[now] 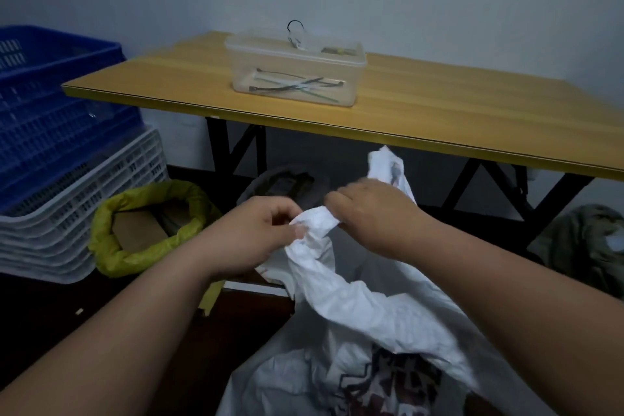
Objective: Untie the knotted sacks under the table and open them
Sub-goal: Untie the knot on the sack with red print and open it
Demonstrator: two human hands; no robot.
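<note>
A white woven sack point(364, 321) with dark print stands on the floor in front of me, its neck twisted into a knot point(315, 221). My left hand point(260, 233) pinches the knot from the left with thumb and fingers. My right hand point(374, 213) grips the sack's neck from the right, and a loose end of the sack point(388, 165) sticks up behind it. A yellow sack point(135, 257) stands open on the left with cardboard inside. A grey sack point(287, 182) sits open under the table point(439, 118), partly hidden by my hands.
A clear plastic box point(297, 71) holding cable ties sits on the wooden table top. Blue crates point(50, 111) and white crates point(67, 223) are stacked at the left. An olive green bundle point(587, 240) lies on the floor at the right, beside the black table legs point(472, 186).
</note>
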